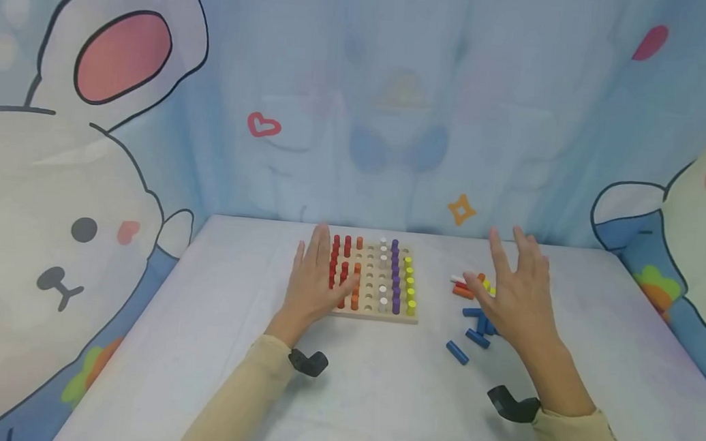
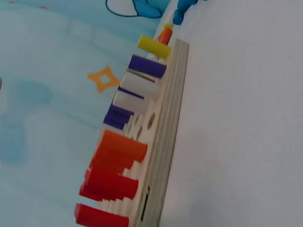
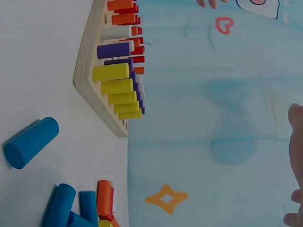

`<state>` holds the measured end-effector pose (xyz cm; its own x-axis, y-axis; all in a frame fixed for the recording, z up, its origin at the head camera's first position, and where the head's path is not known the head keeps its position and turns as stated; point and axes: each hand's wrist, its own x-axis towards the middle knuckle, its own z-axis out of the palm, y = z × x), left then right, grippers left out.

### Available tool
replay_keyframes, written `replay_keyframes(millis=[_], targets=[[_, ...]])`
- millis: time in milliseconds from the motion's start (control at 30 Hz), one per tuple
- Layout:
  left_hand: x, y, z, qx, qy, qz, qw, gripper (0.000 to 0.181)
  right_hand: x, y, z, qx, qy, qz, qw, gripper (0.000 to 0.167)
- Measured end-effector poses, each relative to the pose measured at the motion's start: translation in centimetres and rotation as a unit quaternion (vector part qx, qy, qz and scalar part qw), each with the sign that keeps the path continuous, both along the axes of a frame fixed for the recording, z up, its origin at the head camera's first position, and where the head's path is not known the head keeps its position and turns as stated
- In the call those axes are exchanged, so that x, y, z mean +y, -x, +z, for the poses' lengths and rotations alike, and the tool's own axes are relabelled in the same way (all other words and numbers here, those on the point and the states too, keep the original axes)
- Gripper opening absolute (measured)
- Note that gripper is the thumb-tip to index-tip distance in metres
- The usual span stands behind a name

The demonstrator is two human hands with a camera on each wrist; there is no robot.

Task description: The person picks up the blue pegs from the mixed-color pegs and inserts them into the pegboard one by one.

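A wooden pegboard [image 1: 399, 318] bears rows of red, orange, white, purple and yellow pegs, with several bare holes. My left hand [image 1: 314, 283], fingers spread and extended, is over the board's left edge and hides part of it; it holds nothing. My right hand [image 1: 518, 293] is raised with fingers spread beside the loose pegs, also holding nothing. Several blue pegs [image 1: 457, 352] lie near it, with orange, red, white and yellow ones behind. The right wrist view shows a yellow peg [image 3: 111, 72] standing at the board's corner; in the left wrist view a red peg [image 2: 111, 183] stands near the board's side.
A white cloth [image 1: 365, 399] covers the table. Behind it hangs a light blue curtain [image 1: 315, 54] printed with cartoon animals. A dark wrist device [image 1: 309, 363] is on the left wrist, another [image 1: 513, 404] on the right.
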<state>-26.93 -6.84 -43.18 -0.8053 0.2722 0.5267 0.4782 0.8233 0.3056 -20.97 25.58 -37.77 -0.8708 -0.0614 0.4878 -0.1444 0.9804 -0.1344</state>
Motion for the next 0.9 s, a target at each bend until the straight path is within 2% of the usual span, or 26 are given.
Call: replay_keyframes(millis=[133, 267, 600, 800, 900], targets=[[-0.6, 0.3, -0.9, -0.02, -0.018, 0.006, 0.9996, 0.1, 0.3, 0.0, 0.1, -0.001, 0.012, 0.002, 0.9999, 0.084], [-1.1, 0.8, -1.6, -0.034, -0.017, 0.007, 0.9993, 0.102, 0.6, 0.1, 0.1, 0.0, 0.029, 0.0, 0.9996, 0.08], [-1.8, 1.6, -3.4, -0.086, -0.02, -0.014, 0.996, 0.109, 1.6, 0.5, -0.2, -0.021, 0.054, -0.031, 0.9978, 0.078], [-2.0, 2.0, -4.7, -0.126, -0.03, -0.028, 0.9911, 0.115, 2.4, 0.8, 0.2, -0.024, 0.064, -0.054, 0.9962, 0.078], [-2.0, 2.2, -5.2, -0.136, -0.036, -0.036, 0.9893, 0.116, 2.7, 1.0, 0.2, -0.03, 0.076, -0.066, 0.9944, 0.077]])
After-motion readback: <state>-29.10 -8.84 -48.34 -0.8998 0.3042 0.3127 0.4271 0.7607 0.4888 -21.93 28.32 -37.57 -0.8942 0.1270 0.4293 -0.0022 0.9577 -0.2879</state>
